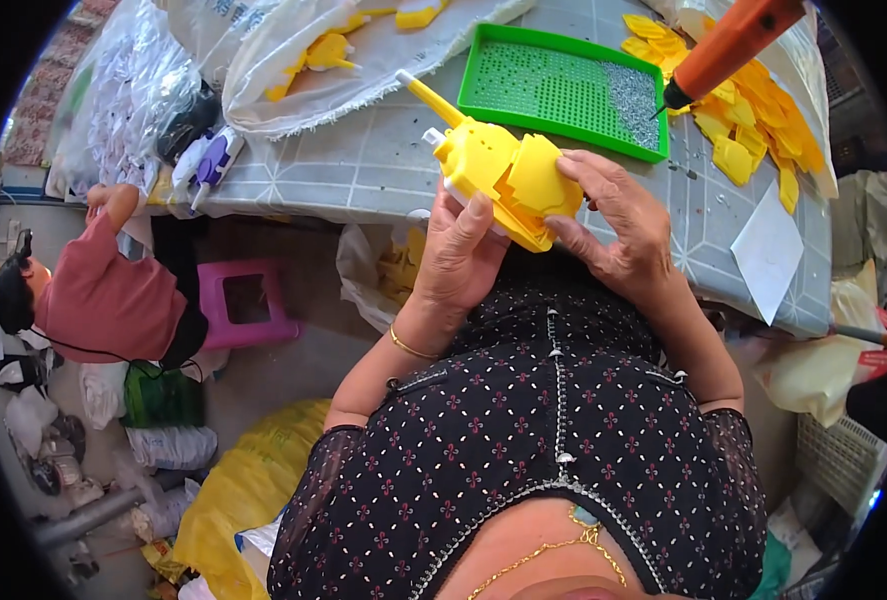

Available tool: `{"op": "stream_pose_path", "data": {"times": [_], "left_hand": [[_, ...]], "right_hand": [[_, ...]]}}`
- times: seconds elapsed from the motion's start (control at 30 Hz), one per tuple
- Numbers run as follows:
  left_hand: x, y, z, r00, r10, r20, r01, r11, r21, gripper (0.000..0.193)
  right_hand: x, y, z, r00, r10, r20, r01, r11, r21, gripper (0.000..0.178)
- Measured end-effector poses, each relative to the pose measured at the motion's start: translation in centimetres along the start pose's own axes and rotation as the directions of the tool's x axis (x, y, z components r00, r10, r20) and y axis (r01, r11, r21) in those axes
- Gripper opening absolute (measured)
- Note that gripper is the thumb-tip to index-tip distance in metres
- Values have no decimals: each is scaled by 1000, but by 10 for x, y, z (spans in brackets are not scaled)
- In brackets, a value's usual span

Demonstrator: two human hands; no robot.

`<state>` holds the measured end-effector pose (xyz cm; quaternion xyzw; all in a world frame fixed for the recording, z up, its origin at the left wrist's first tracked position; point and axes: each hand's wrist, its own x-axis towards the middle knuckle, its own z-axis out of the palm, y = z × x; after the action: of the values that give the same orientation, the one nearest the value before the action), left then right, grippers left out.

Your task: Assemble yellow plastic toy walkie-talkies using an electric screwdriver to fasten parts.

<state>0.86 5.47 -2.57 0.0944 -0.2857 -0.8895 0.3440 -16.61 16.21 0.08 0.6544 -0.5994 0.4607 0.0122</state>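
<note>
A yellow plastic toy body [478, 160] with a long thin spout-like rod and a white nub is held up just off the table's near edge. My left hand [455, 245] is wrapped round its underside, thumb along the side. On its right end lies a yellow cover piece [543, 180], tilted, with a gap along its edge. My right hand [618, 215] pinches this cover between thumb and fingers. Behind them a green tray [563, 135] with a grid of holes has small silvery screws [633, 100] heaped at its right end.
An orange electric screwdriver [733, 45] hangs tip down over the tray's right end. Yellow plastic pieces [753, 115] are piled at the right. A white sack [293, 105] with yellow parts lies at the back left. At the left, another person [113, 285] sits near a pink stool [248, 335].
</note>
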Motion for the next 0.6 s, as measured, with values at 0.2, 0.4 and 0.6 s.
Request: {"op": "stream_pose_path", "data": {"times": [0.2, 0.4, 0.6], "left_hand": [[7, -1, 5, 995, 33, 92, -33, 999, 4, 78], [11, -2, 11, 985, 83, 148, -112, 974, 198, 84], [10, -3, 8, 987, 91, 134, -118, 971, 208, 84]], "right_hand": [[-8, -3, -3, 1000, -13, -6, 13, 1000, -8, 53], [-12, -4, -8, 1000, 18, -15, -18, 1000, 4, 49], [-8, -7, -11, 999, -15, -46, 17, 999, 29, 50]]}}
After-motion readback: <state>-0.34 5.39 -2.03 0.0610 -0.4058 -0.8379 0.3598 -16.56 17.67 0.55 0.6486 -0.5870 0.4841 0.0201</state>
